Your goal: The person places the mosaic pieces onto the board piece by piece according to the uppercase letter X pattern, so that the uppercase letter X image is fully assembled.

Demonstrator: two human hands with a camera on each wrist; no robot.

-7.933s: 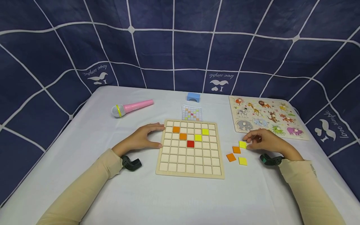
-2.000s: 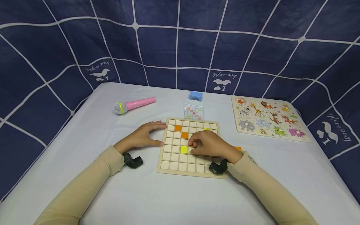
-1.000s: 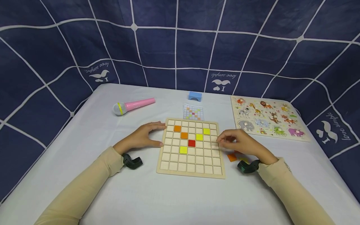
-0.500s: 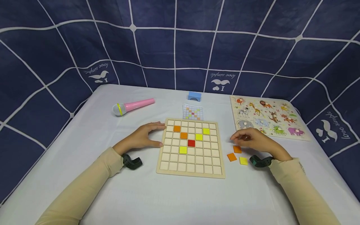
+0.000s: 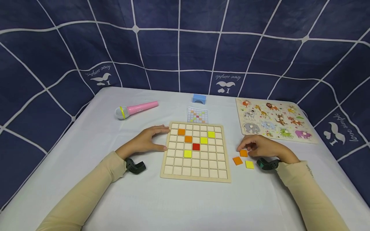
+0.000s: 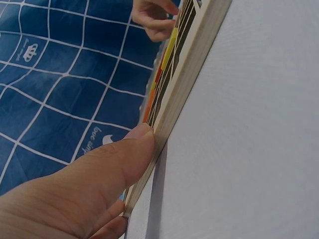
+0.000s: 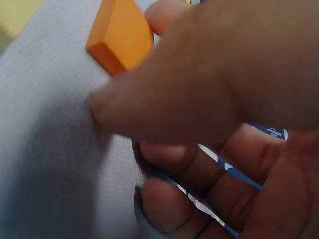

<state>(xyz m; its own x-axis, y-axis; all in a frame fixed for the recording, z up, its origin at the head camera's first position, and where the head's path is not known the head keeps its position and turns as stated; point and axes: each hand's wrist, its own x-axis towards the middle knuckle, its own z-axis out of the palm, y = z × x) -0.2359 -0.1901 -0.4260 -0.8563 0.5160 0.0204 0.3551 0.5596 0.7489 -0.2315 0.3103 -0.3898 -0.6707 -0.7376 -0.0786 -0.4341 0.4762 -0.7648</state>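
Note:
My left hand (image 5: pixel 148 139) rests against the left edge of a wooden grid board (image 5: pixel 212 173). Its thumb touches the board's side in the left wrist view, and the fingers reach the upper corner. Set in the board are two orange tiles, a red tile (image 5: pixel 196 147) and several yellow tiles, one of them a lower-left yellow tile (image 5: pixel 187 154). To the right, my right hand (image 5: pixel 261 147) has thumb and index finger on either side of a loose orange tile (image 5: pixel 243 153) lying on the cloth. In the right wrist view the thumb partly hides this orange tile (image 7: pixel 122 37).
Another orange tile (image 5: pixel 237 160) and a yellow tile (image 5: pixel 250 165) lie beside the right hand. Beyond the board are a printed pattern card (image 5: pixel 197 115) and a blue arch block (image 5: pixel 199 99). A pink toy microphone (image 5: pixel 136 110) lies left, an animal puzzle board (image 5: pixel 276 120) right.
A yellow tile from the right now sits in the board, lower left of the red one. My right hand has gone back from the board and come down around the upper orange tile. The left stays put.

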